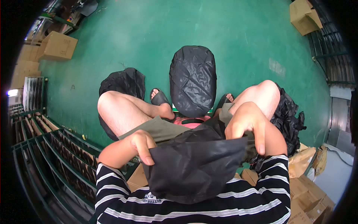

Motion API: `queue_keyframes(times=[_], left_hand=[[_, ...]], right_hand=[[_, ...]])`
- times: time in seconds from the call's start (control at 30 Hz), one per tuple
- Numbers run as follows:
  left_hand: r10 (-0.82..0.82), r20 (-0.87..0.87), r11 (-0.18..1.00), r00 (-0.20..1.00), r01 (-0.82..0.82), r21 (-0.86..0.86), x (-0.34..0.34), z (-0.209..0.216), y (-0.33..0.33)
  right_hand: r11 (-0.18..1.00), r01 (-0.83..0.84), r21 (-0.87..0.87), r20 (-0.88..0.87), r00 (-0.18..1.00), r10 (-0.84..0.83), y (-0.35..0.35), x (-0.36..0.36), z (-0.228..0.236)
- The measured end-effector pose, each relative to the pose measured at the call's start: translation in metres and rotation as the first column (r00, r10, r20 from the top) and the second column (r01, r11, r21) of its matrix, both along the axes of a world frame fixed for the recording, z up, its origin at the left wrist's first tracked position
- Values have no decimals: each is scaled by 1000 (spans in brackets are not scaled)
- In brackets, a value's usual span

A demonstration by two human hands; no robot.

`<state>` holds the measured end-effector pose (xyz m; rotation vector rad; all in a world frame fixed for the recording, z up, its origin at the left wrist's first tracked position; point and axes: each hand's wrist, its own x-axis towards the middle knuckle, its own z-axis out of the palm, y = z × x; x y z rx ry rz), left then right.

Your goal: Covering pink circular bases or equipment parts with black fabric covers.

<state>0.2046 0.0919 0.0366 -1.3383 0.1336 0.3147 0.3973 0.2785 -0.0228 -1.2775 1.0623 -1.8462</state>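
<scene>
A black fabric cover (pixel 194 164) hangs across my lap, its upper edge stretched between my two hands. My left hand (pixel 141 145) grips its left end, with the thumb lying on the outer face and the other fingers hidden behind the cloth. At the opposite end, my right hand (pixel 244 125) has its fingers hooked at the cover's edge, largely out of sight, while the thumb points down just beyond the corner. In front of me, between my feet, is a rounded oblong form wrapped in wrinkled black material (pixel 192 80). Part of a pink plastic piece (pixel 191 121) shows below it.
Black material (pixel 125 83) lies beyond my left knee, and a crumpled black heap (pixel 285 115) is beside my right leg. Green metal racks (pixel 56 156) stand at left. Cardboard boxes (pixel 58 45) sit far left, with another box (pixel 305 17) far right and more boxes (pixel 307 198) near right.
</scene>
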Motion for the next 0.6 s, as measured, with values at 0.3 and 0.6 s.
queue_keyframes(times=[0.3, 0.6], left_hand=[[-263, 66, 933, 962, 237, 271, -42, -24, -23], [-380, -65, 883, 923, 383, 272, -49, -38, -25]], right_hand=[[943, 32, 330, 367, 916, -159, 18, 7, 25], [978, 204, 32, 431, 881, -198, 18, 22, 20]])
